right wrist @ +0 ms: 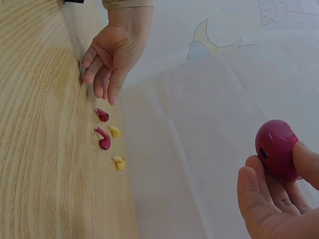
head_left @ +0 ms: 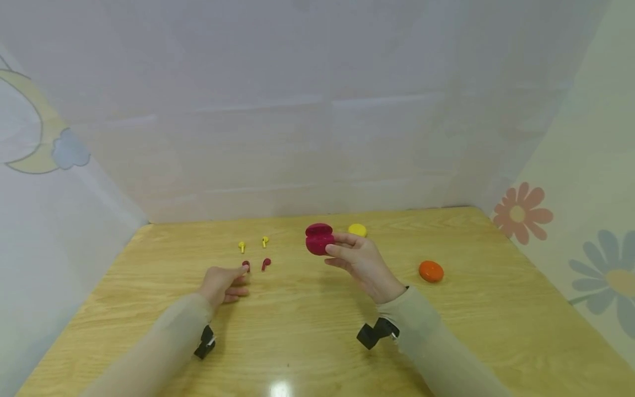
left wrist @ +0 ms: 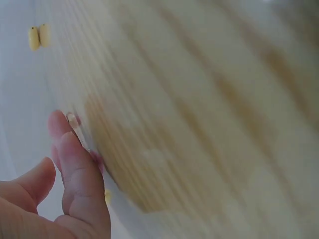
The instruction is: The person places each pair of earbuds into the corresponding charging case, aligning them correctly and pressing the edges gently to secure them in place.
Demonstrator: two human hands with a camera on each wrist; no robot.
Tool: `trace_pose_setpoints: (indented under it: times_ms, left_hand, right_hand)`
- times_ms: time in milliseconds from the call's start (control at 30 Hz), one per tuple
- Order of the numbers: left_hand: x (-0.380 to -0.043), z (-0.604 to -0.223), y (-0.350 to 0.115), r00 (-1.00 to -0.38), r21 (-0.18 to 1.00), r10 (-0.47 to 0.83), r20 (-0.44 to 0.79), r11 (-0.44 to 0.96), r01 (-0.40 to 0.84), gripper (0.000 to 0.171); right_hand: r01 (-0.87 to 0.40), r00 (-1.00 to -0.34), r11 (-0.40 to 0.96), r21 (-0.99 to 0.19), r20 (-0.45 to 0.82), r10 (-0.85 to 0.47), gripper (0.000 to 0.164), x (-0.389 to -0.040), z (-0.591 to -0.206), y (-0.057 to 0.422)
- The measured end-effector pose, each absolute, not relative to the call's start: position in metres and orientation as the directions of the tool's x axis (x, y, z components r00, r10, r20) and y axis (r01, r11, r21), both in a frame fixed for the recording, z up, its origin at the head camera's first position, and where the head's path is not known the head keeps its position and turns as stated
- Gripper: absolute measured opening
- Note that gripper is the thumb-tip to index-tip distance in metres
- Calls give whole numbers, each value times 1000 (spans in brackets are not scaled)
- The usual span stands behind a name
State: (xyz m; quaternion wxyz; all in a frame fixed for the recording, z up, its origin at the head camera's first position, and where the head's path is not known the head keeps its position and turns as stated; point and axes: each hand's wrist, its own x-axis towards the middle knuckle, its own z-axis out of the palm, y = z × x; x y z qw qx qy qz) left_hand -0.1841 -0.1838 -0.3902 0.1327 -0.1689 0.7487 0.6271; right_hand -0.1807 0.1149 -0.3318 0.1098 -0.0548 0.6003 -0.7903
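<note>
Head view: the right hand (head_left: 360, 262) is pinching an open crimson case (head_left: 317, 246) above the bench (head_left: 297, 331); the left hand (head_left: 221, 283) is hovering just beside a crimson earbud (head_left: 246, 266).
The case's lid (head_left: 319, 229) is standing raised, apparently for access; the left fingers (right wrist: 102, 79) are hanging loosely spread, leaving room around the earbud.

Person, long sleeves both arms: L sleeve (head_left: 161, 333) & R sleeve (head_left: 436, 344) match, plain lt beige, approx. wrist-length. L hand (head_left: 224, 285) & R hand (head_left: 359, 263) bare. L unit (head_left: 204, 343) at wrist: sm., blk, boxy, w/ pale bit. R unit (head_left: 378, 332): blk, angular, blocky, w/ sm. silvery edge. Thin dk band nr R cuff.
</note>
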Motion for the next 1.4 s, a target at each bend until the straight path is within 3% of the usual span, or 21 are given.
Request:
trace_pose_setpoints:
  times_ms: [667,1400]
  left_hand:
    - [-200,-394,-184,-865,864,-23,-501,41,-502,41]
    - [-203,-391,-180,-867,869,-94,-489,33,-494,31]
  right_hand:
    - [96,-970,-245,-965,-36,-242,38,-181,-335,116]
    - [95,-970,-250,-964,-33,-242,36,-179,-333,116]
